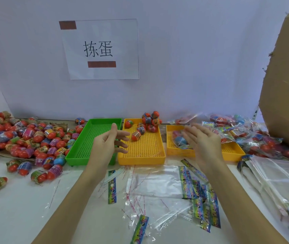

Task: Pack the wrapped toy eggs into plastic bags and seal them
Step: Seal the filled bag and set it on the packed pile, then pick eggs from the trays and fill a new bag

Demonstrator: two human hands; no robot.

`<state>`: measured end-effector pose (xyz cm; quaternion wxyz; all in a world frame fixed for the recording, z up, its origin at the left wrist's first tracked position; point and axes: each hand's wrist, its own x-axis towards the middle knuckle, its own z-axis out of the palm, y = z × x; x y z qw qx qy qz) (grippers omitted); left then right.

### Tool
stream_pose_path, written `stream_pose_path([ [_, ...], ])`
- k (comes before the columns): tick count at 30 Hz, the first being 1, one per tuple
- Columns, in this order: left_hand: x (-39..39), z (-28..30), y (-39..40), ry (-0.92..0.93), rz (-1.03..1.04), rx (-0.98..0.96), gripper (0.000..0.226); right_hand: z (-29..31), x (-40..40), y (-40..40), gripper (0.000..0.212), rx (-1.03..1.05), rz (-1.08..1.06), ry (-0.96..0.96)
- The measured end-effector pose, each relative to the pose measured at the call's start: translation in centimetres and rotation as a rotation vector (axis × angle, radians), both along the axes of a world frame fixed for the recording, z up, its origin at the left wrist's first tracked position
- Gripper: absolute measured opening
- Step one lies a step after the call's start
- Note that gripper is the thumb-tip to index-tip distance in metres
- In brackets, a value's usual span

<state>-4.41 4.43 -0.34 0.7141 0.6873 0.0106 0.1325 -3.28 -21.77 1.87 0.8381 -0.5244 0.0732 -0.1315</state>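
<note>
My left hand hovers with relaxed fingers over the seam between the green tray and the middle yellow tray, holding nothing. My right hand is spread open above the right yellow tray, just right of a filled clear bag of eggs lying in that tray. Several wrapped toy eggs sit at the far end of the middle yellow tray. A large heap of wrapped eggs covers the table's left side.
Flat clear plastic bags and colourful header strips lie on the near table. A stack of bags sits at the right. Packed bags pile up far right, beside a cardboard box. A paper sign hangs on the wall.
</note>
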Motion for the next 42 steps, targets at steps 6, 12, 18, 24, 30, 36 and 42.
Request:
stream_pose_path([
  [6,0.2,-0.4,0.3,0.006,0.043,0.051,0.053,0.4,-2.3,3.4,0.010,-0.791,0.467,-0.178],
  [12,0.4,-0.3,0.8,-0.002,0.094,0.049,0.055,-2.2,-4.8,7.8,0.041,-1.366,0.858,-0.341],
  [18,0.5,-0.2,0.8,-0.006,0.109,0.078,0.054,-3.6,-4.9,8.8,0.042,-1.527,0.836,-0.376],
  [24,0.3,-0.2,0.9,-0.018,0.091,0.085,0.056,-3.7,-4.3,8.8,0.014,-1.450,0.833,-0.374],
  [30,0.1,0.0,1.2,-0.029,0.092,0.069,0.053,-3.2,-4.0,8.3,0.010,-1.375,0.772,-0.382],
  [36,0.1,0.5,1.9,-0.088,0.173,0.061,0.043,-1.2,-2.0,5.0,0.012,-1.086,0.328,-0.391],
  [42,-0.3,0.4,0.6,-0.071,-0.096,0.130,0.087,-1.3,-0.9,3.3,0.007,-0.812,0.182,-0.253],
])
